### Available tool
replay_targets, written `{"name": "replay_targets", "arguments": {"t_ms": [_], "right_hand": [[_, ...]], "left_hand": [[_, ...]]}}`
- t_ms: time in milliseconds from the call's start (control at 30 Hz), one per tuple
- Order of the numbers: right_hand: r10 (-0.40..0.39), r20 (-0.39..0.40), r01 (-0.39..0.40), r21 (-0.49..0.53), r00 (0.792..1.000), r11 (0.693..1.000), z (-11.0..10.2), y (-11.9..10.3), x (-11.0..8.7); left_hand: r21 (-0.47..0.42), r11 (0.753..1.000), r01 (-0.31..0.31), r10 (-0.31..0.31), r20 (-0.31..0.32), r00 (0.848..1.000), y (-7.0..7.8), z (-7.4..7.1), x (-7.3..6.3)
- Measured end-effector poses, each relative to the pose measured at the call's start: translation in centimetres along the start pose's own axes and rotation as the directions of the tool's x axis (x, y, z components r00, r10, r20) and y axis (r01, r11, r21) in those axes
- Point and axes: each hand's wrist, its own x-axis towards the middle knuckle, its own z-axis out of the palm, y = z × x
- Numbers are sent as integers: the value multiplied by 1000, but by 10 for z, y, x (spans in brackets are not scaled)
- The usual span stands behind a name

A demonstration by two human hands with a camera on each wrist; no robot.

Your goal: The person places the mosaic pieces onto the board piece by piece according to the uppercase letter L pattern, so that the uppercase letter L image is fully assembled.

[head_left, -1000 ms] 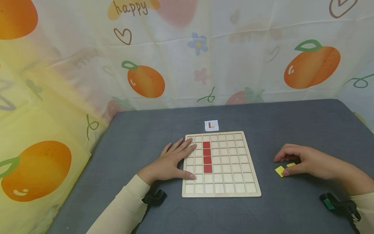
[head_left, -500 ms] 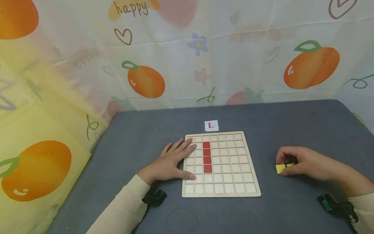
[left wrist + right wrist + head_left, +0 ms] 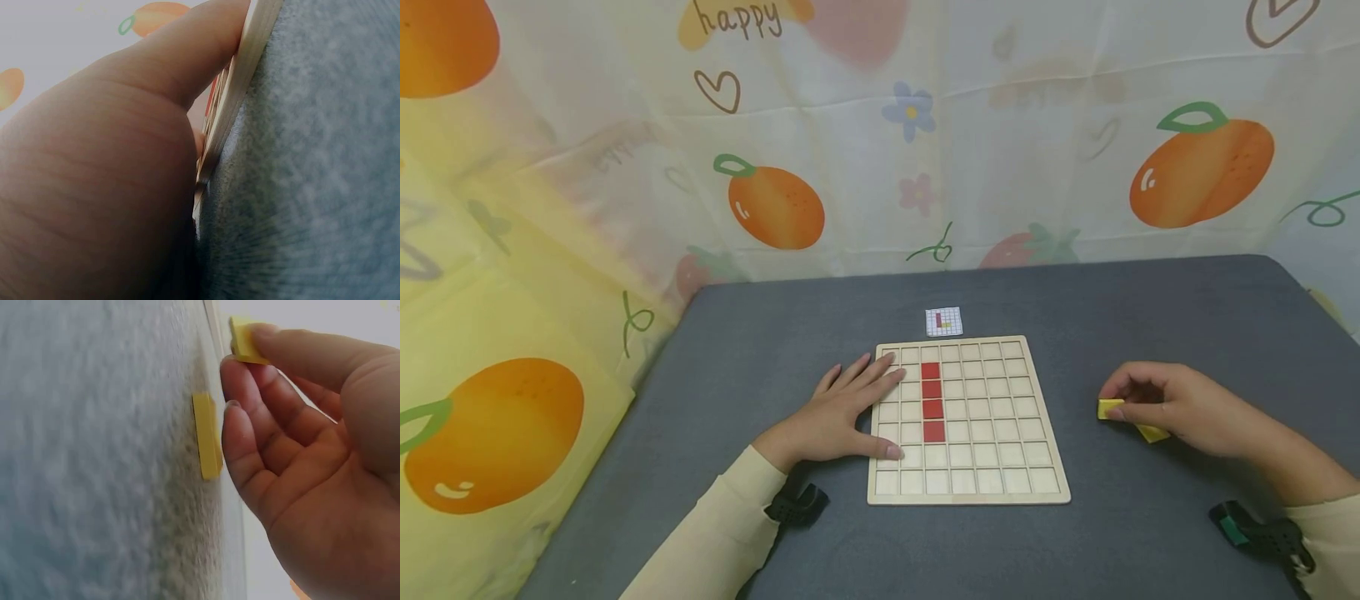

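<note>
My left hand (image 3: 838, 417) rests with spread fingers on the left side of a wooden grid board (image 3: 1000, 497). In the left wrist view its thumb (image 3: 187, 56) lies over the board's edge. A column of several red square tiles (image 3: 932, 409) sits in the third column of cells. Off to the right of the board, my right hand (image 3: 1187, 408) pinches a yellow square tile (image 3: 1109, 408) between thumb and fingertips. The right wrist view shows this tile (image 3: 245, 342) raised off the table. A second yellow tile (image 3: 1152, 433) lies on the cloth below that hand, partly covered by it.
A small printed card (image 3: 943, 322) with a red and yellow grid pattern lies just behind the board. Grey cloth covers the table (image 3: 1037, 300). A fruit-patterned curtain (image 3: 1030, 167) hangs at the back and left.
My right hand has taken hold of one yellow tile and lifted it slightly, away from the other, which stays on the table. The left hand has not moved.
</note>
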Motion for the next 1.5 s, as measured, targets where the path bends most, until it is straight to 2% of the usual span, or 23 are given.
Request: {"name": "replay_targets", "arguments": {"t_ms": [267,467,733,1000,1300,1500], "right_hand": [[-45,-66,44,-10,997,999,10,-10,3],[-37,-43,39,47,998,998,18,-19,6],[-89,-76,93,42,993,995,31,-25,11],[-80,-55,84,83,995,993,43,-34,19],[-138,-56,143,94,989,985,57,-43,31],[-112,-36,115,110,993,987,66,-51,41]], "left_hand": [[-1,1000,2,-2,0,1000,1,-1,-1],[-5,1000,0,0,2,1000,2,-1,-2],[-10,1000,1,-1,7,1000,2,-1,-2],[-17,1000,-7,7,0,1000,2,-2,-2],[-13,1000,-3,3,2,1000,2,-1,-2],[-14,1000,-1,1,2,1000,2,-2,-2]]}}
